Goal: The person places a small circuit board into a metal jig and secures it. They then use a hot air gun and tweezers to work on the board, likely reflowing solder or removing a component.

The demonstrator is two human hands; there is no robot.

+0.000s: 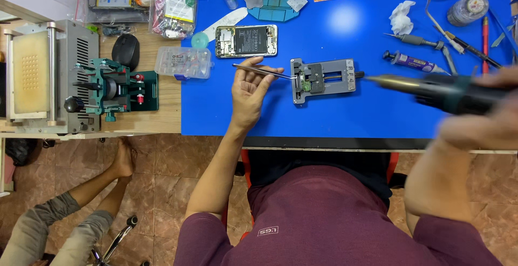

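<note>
While clamped: small green board (306, 85)

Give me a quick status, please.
Left hand pinching thin metal tweezers at grey clamp fixture. Right hand gripping dark hot-air handpiece. Nothing between.

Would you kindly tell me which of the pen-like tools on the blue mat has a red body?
The red pen-like tool near the mat's right edge, lying almost upright; its neighbours are grey, black or purple-labelled.

A blue mat (345, 109) covers the worktop, with bare wood (162, 104) at its left end. Below lies a floor (172, 163) of mottled reddish-brown tiles. A bright patch of light (345, 20) glares on the mat.
</note>
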